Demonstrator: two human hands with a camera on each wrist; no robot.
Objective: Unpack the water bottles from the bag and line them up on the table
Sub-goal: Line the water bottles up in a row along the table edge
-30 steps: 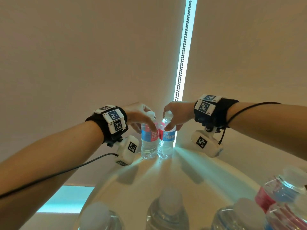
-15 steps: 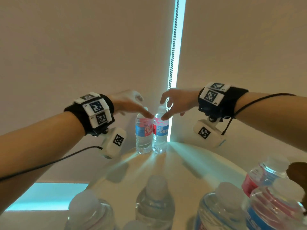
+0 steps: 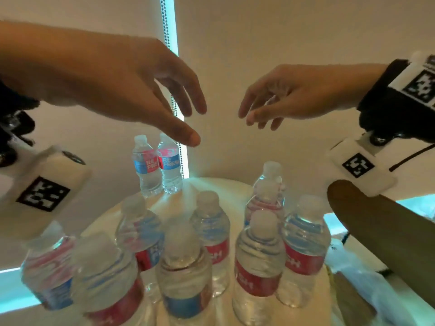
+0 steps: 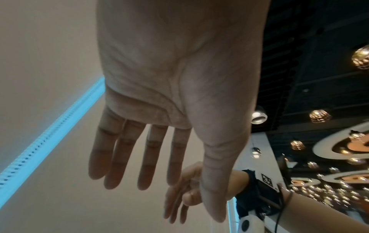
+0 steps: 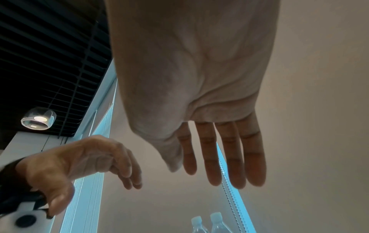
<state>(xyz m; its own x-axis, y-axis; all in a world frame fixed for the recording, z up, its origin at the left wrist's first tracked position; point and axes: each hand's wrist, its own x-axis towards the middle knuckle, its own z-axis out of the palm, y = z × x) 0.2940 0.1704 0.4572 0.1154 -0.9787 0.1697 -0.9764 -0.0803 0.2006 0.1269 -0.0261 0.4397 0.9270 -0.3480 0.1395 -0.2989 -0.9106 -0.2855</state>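
Two small water bottles with red-and-blue labels, one [image 3: 146, 169] touching the other [image 3: 170, 168], stand upright at the far edge of the round white table [image 3: 226, 183]; their caps [image 5: 216, 216] show low in the right wrist view. My left hand [image 3: 193, 124] hovers above and nearer than them, fingers relaxed, holding nothing. My right hand [image 3: 255, 116] hangs level with it to the right, also empty. The left wrist view shows my left hand's fingers [image 4: 151, 170] straight, and the right wrist view shows my right hand's fingers [image 5: 229, 165] straight. Several more bottles [image 3: 259, 262] stand clustered near me.
Crumpled clear plastic [image 3: 357, 276] lies at the table's right side. A brown rounded object [image 3: 381, 238] rises beside it, below my right wrist. Beige blinds with a bead chain [image 3: 174, 104] hang just behind the table.
Both hands have let go of the two far bottles' tops and pulled up and back toward me. The view has dropped, so the near cluster of bottles shows more fully.
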